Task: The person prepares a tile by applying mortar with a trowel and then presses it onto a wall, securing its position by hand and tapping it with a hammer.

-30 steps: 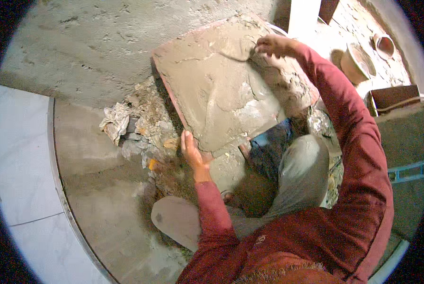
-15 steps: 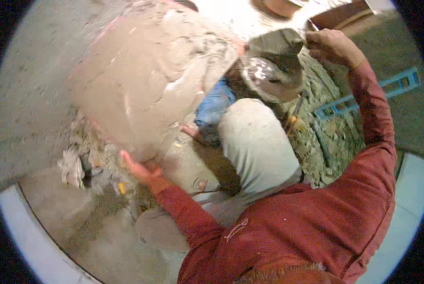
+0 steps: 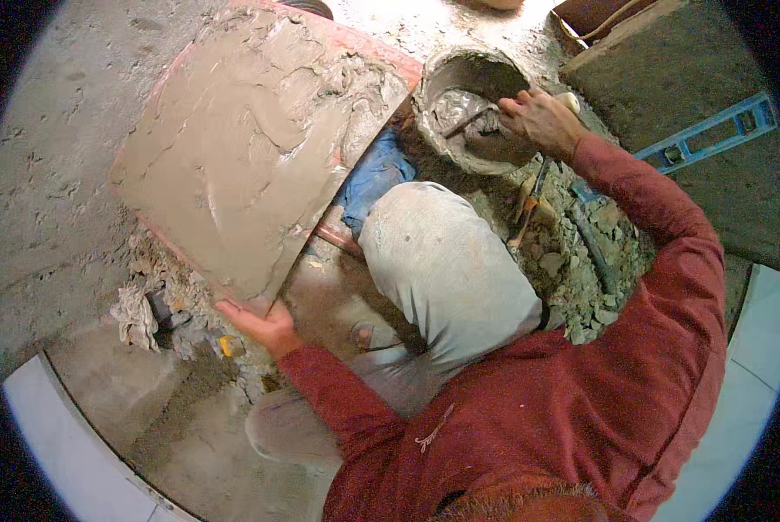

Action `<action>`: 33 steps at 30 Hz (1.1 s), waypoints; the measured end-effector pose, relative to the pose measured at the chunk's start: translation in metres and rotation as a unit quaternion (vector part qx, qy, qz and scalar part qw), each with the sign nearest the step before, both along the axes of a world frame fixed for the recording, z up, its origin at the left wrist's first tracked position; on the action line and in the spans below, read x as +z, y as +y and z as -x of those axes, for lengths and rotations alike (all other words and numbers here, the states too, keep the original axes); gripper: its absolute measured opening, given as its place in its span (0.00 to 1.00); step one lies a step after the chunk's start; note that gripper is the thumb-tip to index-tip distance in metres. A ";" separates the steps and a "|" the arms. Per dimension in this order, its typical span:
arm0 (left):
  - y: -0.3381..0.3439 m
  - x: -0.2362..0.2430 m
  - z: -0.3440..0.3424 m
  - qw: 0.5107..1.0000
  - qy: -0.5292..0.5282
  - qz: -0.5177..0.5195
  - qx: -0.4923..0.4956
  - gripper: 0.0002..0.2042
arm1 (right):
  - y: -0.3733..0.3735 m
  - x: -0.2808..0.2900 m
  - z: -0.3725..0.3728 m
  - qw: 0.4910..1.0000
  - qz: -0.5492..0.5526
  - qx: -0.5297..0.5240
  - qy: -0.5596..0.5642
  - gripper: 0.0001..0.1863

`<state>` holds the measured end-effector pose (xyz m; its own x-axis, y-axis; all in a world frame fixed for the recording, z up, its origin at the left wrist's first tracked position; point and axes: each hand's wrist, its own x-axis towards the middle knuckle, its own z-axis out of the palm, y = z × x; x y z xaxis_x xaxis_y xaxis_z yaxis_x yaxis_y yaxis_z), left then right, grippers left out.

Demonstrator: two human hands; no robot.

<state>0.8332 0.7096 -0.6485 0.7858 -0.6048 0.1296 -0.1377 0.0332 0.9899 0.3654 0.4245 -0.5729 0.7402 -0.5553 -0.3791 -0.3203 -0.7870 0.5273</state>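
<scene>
Floor [image 3: 50, 200] is rough screed with rubble [image 3: 581, 252] on the right side. Tile [image 3: 242, 157] is tilted up on its lower edge, back face fully coated in wet mortar, leaning over the broken patch near the floor's lower left. Left hand [image 3: 259, 322] props it at the bottom corner only, fingers [image 3: 233, 309] pressed flat together under the edge; a one-point hold on a heavy wet tile could let it slip or pivot and drop face-down, losing the mortar or chipping a corner. Bucket [image 3: 468, 109] sits at the tile's upper right edge, mortar inside. Right hand [image 3: 538, 117] is in the bucket, fingers curled tight on the trowel [image 3: 468, 122] handle; the long reach pulls weight off the left side. Level [image 3: 712, 130] and loose tools [image 3: 529, 196] lie in the rubble and risk getting kicked. Thick mortar ridges at the tile's upper edge may slump.
</scene>
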 end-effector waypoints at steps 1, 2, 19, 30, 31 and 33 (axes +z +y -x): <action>0.010 -0.023 0.001 0.994 0.062 0.052 -0.079 0.30 | -0.006 -0.004 0.015 1.000 -0.007 0.019 -0.018 0.17; 0.020 -0.047 0.002 0.975 0.129 0.094 -0.152 0.26 | -0.010 0.005 0.017 1.000 -0.005 0.021 -0.018 0.17; -0.174 -0.055 0.283 0.789 0.427 0.025 -0.442 0.32 | 0.002 0.010 0.036 0.996 -0.061 -0.033 0.049 0.12; -0.215 -0.042 0.301 0.807 0.300 -0.019 -0.509 0.35 | -0.039 0.024 0.066 0.876 -0.397 -0.222 -0.159 0.16; -0.216 -0.034 0.301 0.794 0.322 -0.053 -0.513 0.36 | -0.037 0.025 0.071 0.864 -0.416 -0.233 -0.162 0.18; -0.219 -0.020 0.304 0.798 0.288 -0.094 -0.521 0.38 | -0.022 0.021 0.091 0.839 -0.423 -0.245 -0.239 0.17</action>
